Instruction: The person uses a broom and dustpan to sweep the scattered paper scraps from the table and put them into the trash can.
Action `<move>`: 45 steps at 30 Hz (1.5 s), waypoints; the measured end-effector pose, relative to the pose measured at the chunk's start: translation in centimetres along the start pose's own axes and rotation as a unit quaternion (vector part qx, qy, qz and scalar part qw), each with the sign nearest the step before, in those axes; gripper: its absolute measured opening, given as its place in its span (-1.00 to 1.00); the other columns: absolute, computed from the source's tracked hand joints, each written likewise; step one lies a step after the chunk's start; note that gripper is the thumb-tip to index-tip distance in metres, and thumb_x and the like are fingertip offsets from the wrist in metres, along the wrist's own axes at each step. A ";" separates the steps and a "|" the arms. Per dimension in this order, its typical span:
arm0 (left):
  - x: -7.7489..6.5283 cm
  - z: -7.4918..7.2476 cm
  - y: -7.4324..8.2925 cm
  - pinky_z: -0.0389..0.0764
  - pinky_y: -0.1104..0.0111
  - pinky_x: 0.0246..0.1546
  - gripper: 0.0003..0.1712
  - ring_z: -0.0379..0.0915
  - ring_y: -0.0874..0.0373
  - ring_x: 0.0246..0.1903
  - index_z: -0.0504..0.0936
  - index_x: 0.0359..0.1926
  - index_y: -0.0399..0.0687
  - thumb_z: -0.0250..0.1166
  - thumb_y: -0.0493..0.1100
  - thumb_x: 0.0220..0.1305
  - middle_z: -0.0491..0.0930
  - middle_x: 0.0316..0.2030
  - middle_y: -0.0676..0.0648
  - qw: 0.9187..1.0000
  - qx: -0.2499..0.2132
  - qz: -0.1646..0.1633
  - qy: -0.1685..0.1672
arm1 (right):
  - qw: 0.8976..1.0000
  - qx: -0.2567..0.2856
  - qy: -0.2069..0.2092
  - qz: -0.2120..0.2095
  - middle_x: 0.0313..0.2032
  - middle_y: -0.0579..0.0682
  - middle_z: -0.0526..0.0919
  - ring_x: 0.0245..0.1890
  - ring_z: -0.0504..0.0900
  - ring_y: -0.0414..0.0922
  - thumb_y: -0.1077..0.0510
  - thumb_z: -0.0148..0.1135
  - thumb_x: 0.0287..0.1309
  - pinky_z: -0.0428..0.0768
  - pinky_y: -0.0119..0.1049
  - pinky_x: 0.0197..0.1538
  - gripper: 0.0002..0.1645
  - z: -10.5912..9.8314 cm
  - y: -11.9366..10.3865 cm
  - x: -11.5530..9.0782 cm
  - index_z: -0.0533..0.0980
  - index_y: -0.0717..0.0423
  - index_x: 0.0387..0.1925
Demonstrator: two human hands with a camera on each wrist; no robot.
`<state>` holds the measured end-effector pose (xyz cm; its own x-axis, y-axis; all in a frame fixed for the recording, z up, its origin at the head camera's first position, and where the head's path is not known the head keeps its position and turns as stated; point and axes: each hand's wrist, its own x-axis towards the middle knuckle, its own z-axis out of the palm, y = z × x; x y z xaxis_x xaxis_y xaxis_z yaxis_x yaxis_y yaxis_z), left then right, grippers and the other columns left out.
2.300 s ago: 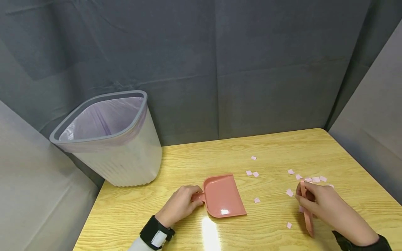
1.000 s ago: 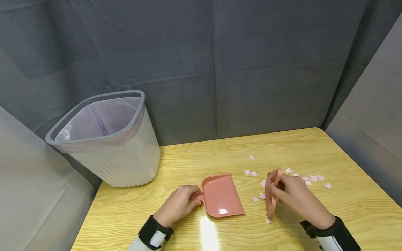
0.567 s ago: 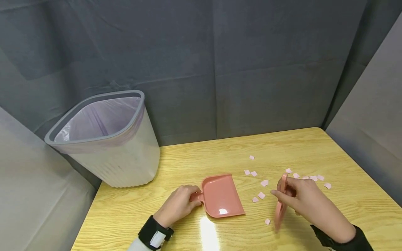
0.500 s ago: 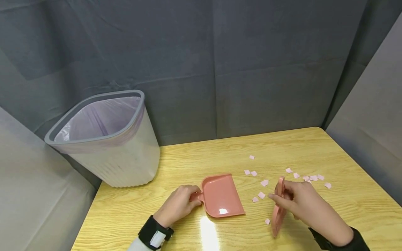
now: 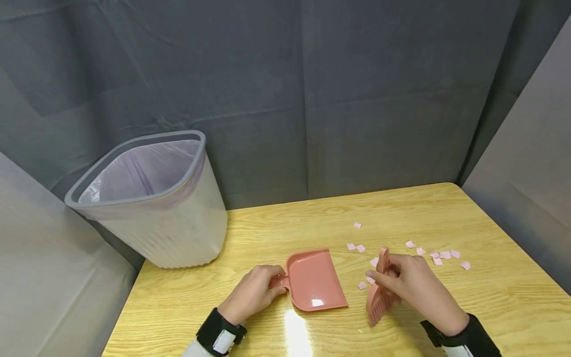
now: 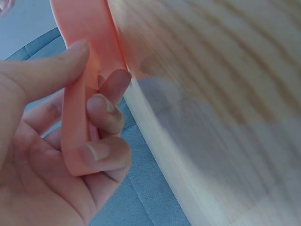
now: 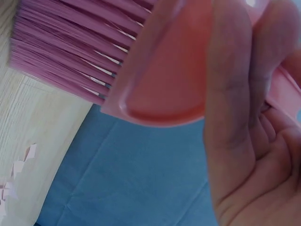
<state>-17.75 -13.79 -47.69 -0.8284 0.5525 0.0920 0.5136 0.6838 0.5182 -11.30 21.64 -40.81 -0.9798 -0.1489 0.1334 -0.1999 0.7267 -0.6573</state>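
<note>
Now, left hand [image 5: 255,291]: fingers are gripping dustpan [image 5: 314,278]
Right hand [image 5: 411,280]: fingers are gripping brush [image 5: 377,301]
Scraps [image 5: 362,286]: are lying near right fingers

dark grey curtain [image 5: 250,99], wood-grain table [image 5: 276,223]

Brush [image 5: 377,300] partly hidden, table [image 5: 276,230] cut off
</note>
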 end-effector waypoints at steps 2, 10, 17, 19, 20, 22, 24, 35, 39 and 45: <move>0.0 0.0 0.0 0.47 0.46 -0.42 -0.83 0.43 0.33 -0.42 0.74 -0.16 0.01 0.52 -0.14 0.24 0.62 -0.34 0.17 1.000 0.002 0.002 0.001 | 1.000 0.000 0.015 -0.009 -0.74 -0.24 0.38 -0.73 0.33 -0.29 -0.05 0.42 0.29 0.37 -0.35 -0.55 -0.66 0.1 0.1 0.4 0.55 -0.03 -0.53; 0.2 -0.1 -0.1 0.47 0.45 -0.41 -0.84 0.42 0.33 -0.43 0.74 -0.18 -0.01 0.53 -0.16 0.24 0.61 -0.37 0.18 1.000 0.000 0.009 0.001 | 0.999 0.005 0.044 0.007 -0.76 -0.18 0.42 -0.75 0.40 -0.22 -0.07 0.39 0.32 0.35 -0.32 -0.55 -0.64 0.2 0.4 2.0 0.55 0.03 -0.50; 0.2 0.0 -0.1 0.48 0.45 -0.43 -0.83 0.42 0.34 -0.43 0.75 -0.16 0.00 0.53 -0.14 0.24 0.63 -0.34 0.16 1.000 -0.004 -0.002 -0.007 | 0.998 0.006 0.054 0.012 -0.73 -0.16 0.47 -0.73 0.45 -0.20 -0.07 0.38 0.34 0.41 -0.32 -0.53 -0.67 0.3 1.1 2.8 0.59 0.05 -0.44; 0.2 0.0 -0.1 0.47 0.45 -0.43 -0.83 0.42 0.34 -0.43 0.75 -0.16 0.00 0.52 -0.14 0.24 0.63 -0.34 0.16 1.000 -0.005 -0.003 -0.008 | 0.999 0.002 0.053 0.012 -0.72 -0.18 0.46 -0.72 0.44 -0.21 -0.09 0.38 0.34 0.41 -0.32 -0.52 -0.66 0.2 1.1 2.8 0.59 0.05 -0.43; 0.2 0.0 -0.1 0.47 0.45 -0.43 -0.82 0.42 0.34 -0.43 0.75 -0.16 0.00 0.52 -0.14 0.24 0.63 -0.34 0.17 1.000 -0.006 -0.004 -0.008 | 0.999 0.002 0.052 0.011 -0.71 -0.18 0.47 -0.71 0.45 -0.21 -0.09 0.38 0.34 0.41 -0.32 -0.52 -0.66 0.1 1.0 2.7 0.60 0.05 -0.41; 0.2 0.0 -0.1 0.47 0.45 -0.44 -0.83 0.41 0.33 -0.44 0.75 -0.17 0.00 0.52 -0.14 0.24 0.62 -0.35 0.17 1.000 -0.006 -0.003 -0.010 | 0.999 0.000 0.045 0.011 -0.68 -0.17 0.50 -0.70 0.47 -0.21 -0.07 0.36 0.36 0.42 -0.32 -0.51 -0.70 -0.3 0.8 2.5 0.60 0.06 -0.36; 0.2 -0.1 0.0 0.47 0.45 -0.43 -0.83 0.41 0.33 -0.44 0.75 -0.17 0.00 0.52 -0.14 0.24 0.61 -0.36 0.18 1.000 -0.006 -0.001 -0.011 | 0.999 -0.006 0.040 0.010 -0.63 -0.14 0.54 -0.67 0.48 -0.21 -0.05 0.32 0.40 0.43 -0.32 -0.52 -0.73 -1.1 0.6 2.3 0.62 0.08 -0.26; 0.3 -0.2 0.0 0.49 0.45 -0.38 -0.80 0.43 0.32 -0.41 0.75 -0.13 -0.02 0.52 -0.13 0.25 0.66 -0.31 0.14 1.000 -0.006 -0.003 -0.017 | 0.999 -0.050 -0.003 0.009 -0.14 0.20 0.74 -0.43 0.57 -0.14 0.06 0.06 0.57 0.36 -0.28 -0.52 -0.59 -5.3 2.2 2.5 0.54 0.30 0.15; 0.4 -0.2 -0.1 0.49 0.45 -0.37 -0.80 0.44 0.32 -0.40 0.75 -0.13 -0.01 0.52 -0.13 0.25 0.67 -0.30 0.13 1.000 -0.005 -0.005 -0.017 | 0.999 -0.052 -0.011 0.005 -0.28 0.08 0.75 -0.35 0.64 -0.13 0.03 0.06 0.58 0.43 -0.27 -0.43 -0.68 -5.0 2.9 2.9 0.57 0.20 -0.02; 0.5 -0.2 -0.1 0.51 0.45 -0.35 -0.80 0.46 0.33 -0.39 0.76 -0.13 -0.01 0.53 -0.14 0.23 0.69 -0.29 0.13 1.000 -0.006 -0.005 -0.018 | 0.998 -0.056 -0.027 -0.001 -0.60 -0.16 0.53 -0.49 0.56 -0.19 0.09 0.10 0.54 0.43 -0.29 -0.42 -0.78 -3.4 3.0 3.5 0.56 0.15 -0.16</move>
<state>-18.26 -13.75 -47.52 -0.8253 0.5619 0.0565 0.5022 0.6845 0.5284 -15.33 25.58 -39.81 -0.9785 -0.1846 0.0919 -0.2037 0.7965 -0.5692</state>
